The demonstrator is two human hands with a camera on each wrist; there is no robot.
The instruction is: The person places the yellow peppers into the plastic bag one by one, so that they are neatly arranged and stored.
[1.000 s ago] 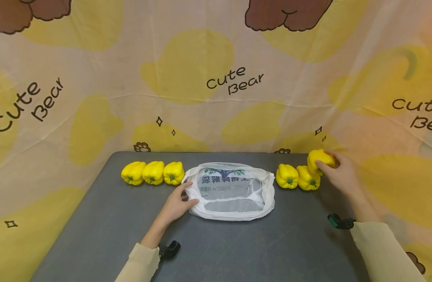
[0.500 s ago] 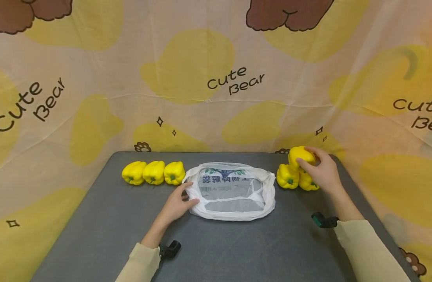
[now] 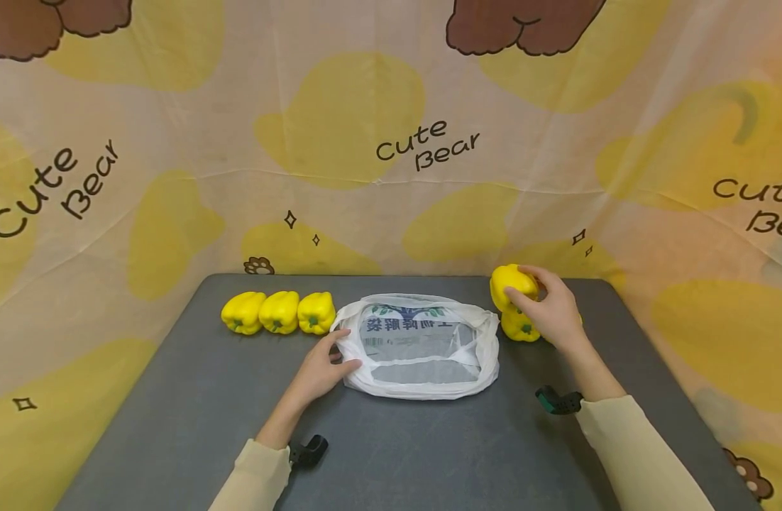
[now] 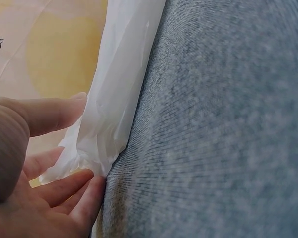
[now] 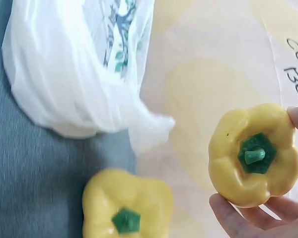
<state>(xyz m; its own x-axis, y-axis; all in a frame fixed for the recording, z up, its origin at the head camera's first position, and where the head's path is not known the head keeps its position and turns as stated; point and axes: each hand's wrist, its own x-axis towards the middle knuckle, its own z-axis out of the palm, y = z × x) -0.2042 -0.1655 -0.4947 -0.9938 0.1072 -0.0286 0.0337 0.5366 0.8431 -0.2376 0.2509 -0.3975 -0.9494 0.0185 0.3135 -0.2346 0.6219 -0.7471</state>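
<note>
A yellow bell pepper (image 3: 514,284) with a green stem is gripped by my right hand (image 3: 553,312), between thumb and fingers. It is held up above another yellow bell pepper (image 3: 520,325), just right of the bag. In the right wrist view the gripped bell pepper (image 5: 253,153) has its stem end towards the camera. At the middle of the table a white plastic bag (image 3: 423,390) stands with its mouth spread wide. Against the bag's left edge rests my left hand (image 3: 317,369), its thumb and fingers apart and touching the plastic (image 4: 111,94).
Several yellow peppers lie on the grey table (image 3: 404,454): a row left of the bag, including one pepper (image 3: 316,313) next to it, and one mostly hidden behind my right hand. A printed cloth (image 3: 340,128) hangs behind the table.
My right hand has carried the gripped bell pepper leftwards, passing over the peppers on the right towards the bag. My left hand and the bag have kept their places.
</note>
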